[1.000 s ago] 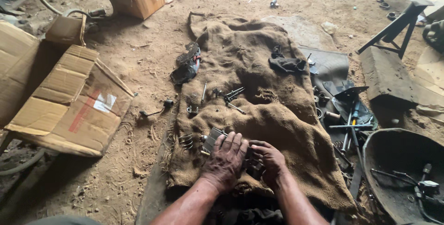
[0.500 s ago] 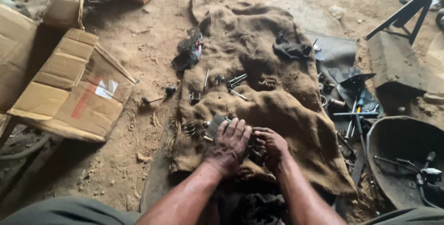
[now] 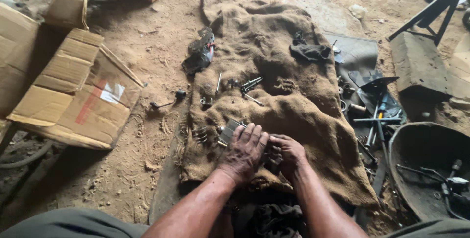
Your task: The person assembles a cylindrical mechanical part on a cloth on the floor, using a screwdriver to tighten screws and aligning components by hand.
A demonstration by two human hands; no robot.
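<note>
Head-worn view, steeply downward, near

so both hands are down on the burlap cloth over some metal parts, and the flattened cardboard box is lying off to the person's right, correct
Not quite. The head view shows the left hand and right hand down on the burlap cloth over the metal parts, but the flattened cardboard box lies to the person's left, on the dirt floor, not to the right.

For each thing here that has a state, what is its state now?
Left hand: palm down, pressing a flat grey metal part.
Right hand: curled on dark parts, grip unclear.
Brown burlap sack: spread out, wrinkled.
Brown cardboard box: flattened.
Dark round metal pan: upright, holding tools.
</note>
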